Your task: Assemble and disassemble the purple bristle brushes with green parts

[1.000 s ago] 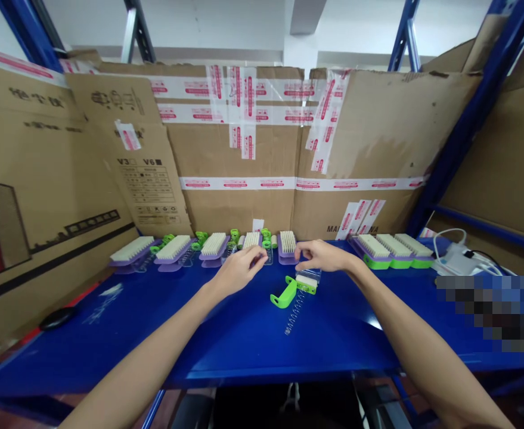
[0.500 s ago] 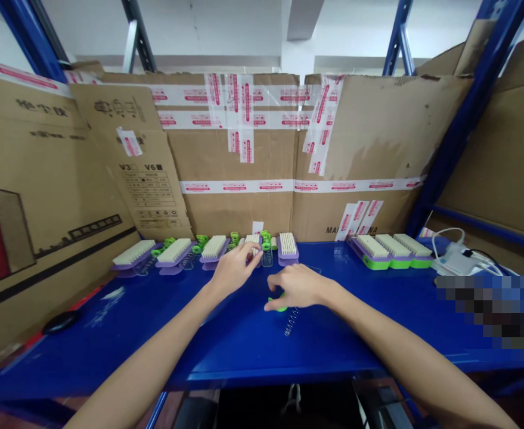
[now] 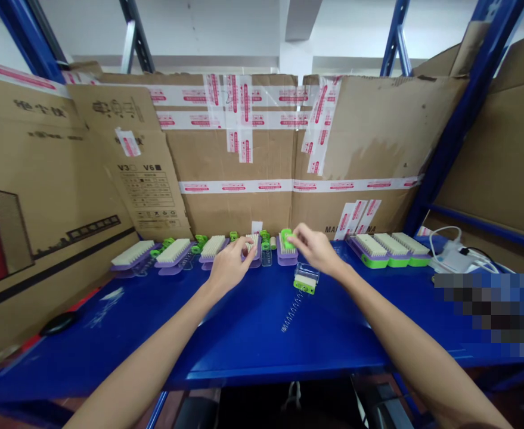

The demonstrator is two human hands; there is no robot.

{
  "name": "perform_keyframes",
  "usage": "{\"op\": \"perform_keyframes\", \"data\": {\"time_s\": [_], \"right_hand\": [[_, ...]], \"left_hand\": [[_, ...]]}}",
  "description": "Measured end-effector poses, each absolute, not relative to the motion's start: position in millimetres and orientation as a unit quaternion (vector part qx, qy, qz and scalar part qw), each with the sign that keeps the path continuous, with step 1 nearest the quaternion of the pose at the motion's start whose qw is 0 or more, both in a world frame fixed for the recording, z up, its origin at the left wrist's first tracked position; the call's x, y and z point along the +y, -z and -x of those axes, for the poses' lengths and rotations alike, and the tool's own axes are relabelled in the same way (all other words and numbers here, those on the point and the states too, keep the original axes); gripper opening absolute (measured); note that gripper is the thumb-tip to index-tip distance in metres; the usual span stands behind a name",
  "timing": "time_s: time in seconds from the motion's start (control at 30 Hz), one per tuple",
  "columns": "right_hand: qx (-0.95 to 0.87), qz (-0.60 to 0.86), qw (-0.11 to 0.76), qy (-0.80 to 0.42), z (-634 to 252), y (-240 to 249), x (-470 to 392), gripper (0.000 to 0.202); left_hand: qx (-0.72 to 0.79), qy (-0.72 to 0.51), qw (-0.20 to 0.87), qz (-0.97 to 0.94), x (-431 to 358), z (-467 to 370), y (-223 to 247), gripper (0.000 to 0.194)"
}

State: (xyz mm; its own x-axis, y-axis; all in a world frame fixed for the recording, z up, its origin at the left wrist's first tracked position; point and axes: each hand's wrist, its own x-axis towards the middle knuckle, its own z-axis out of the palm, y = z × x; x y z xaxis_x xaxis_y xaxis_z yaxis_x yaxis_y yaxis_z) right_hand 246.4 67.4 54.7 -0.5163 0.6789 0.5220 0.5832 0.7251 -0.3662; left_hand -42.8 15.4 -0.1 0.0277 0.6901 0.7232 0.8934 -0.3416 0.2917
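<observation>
My right hand (image 3: 310, 243) is closed on a small green part (image 3: 287, 238), holding it over the bristles of a purple brush (image 3: 287, 257). My left hand (image 3: 232, 261) has its thumb and fingers near each other beside another brush (image 3: 253, 240); whether anything sits between them is too small to tell. Below my right hand lies a clear box (image 3: 307, 273) with a green-edged, cream piece (image 3: 305, 283) at its front. From there a thin metal spring (image 3: 292, 314) runs toward the near edge of the blue table (image 3: 244, 351).
More purple brushes (image 3: 173, 252) with green parts stand along the cardboard wall (image 3: 239, 208). Several green-and-purple brushes (image 3: 393, 250) sit at the back right, beside a white adapter with cables (image 3: 453, 259). A dark round object (image 3: 57, 323) lies at the left edge.
My right hand has moved up and away from the spring, carrying the green part to the brush. The clear box and its cream piece are now uncovered. My left hand has shifted slightly down and left.
</observation>
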Motion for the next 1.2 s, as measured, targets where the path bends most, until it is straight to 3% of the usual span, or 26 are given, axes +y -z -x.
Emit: {"op": "perform_keyframes", "data": {"time_s": [0.07, 0.17, 0.43, 0.93, 1.2], "right_hand": [[-0.838, 0.422, 0.343, -0.035, -261, -52, 89, 0.022], [-0.838, 0.489, 0.242, -0.012, -279, -37, 116, 0.022], [-0.864, 0.481, 0.146, -0.021, -285, 5, 143, 0.017], [-0.872, 0.467, 0.145, 0.018, -270, 16, 148, 0.026], [-0.862, 0.465, 0.202, -0.001, -277, -17, 130, 0.026]], "left_hand": [[-0.562, 0.41, 0.116, 0.709, 15, 42, 0, 0.027], [-0.564, 0.403, 0.102, 0.713, 14, 41, 1, 0.028], [-0.561, 0.392, 0.096, 0.723, 15, 40, 3, 0.027], [-0.58, 0.366, 0.067, 0.724, 15, 37, 4, 0.027], [-0.578, 0.371, 0.059, 0.724, 13, 36, 1, 0.028]]}}
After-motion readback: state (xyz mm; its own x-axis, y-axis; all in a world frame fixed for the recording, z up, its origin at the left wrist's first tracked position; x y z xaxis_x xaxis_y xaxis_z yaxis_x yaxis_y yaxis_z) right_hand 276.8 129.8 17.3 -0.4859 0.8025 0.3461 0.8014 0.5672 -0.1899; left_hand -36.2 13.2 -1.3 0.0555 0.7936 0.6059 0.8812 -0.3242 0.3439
